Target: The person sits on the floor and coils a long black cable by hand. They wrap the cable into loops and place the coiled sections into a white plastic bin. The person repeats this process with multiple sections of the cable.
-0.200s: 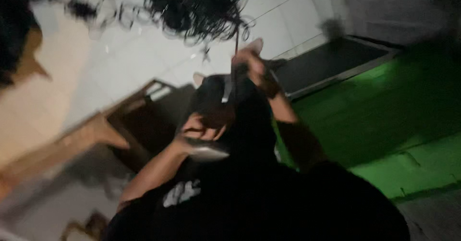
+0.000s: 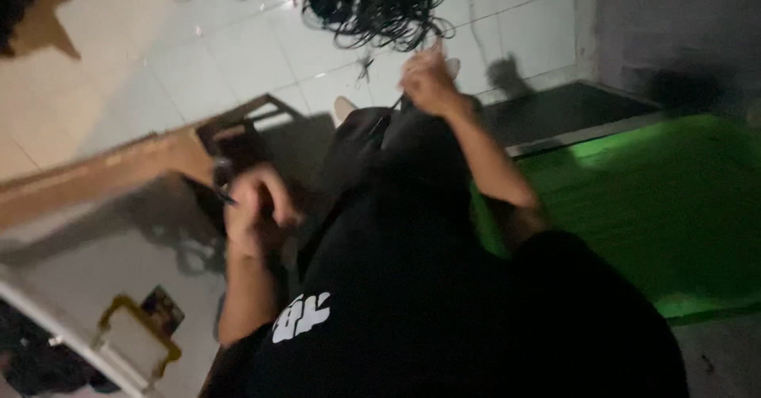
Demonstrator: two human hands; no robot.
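The right hand [image 2: 428, 81] pinches a black wire [image 2: 386, 116] leading from the tangled wire pile [image 2: 372, 1]; the left hand [image 2: 254, 212] grips a dark tool [image 2: 223, 182]. Most wire looks unsorted.

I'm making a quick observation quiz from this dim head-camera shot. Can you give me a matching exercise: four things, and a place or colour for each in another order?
Things:
1. tangle of black wires
2. left hand
3. right hand
4. mat

Descriptions:
A. bright green, at the right side of the view
B. raised, just under the tangle
C. top of the view, on the pale tiled floor
D. curled into a fist, lower down, over the dark clothing

Pairs: 1-C, 2-D, 3-B, 4-A
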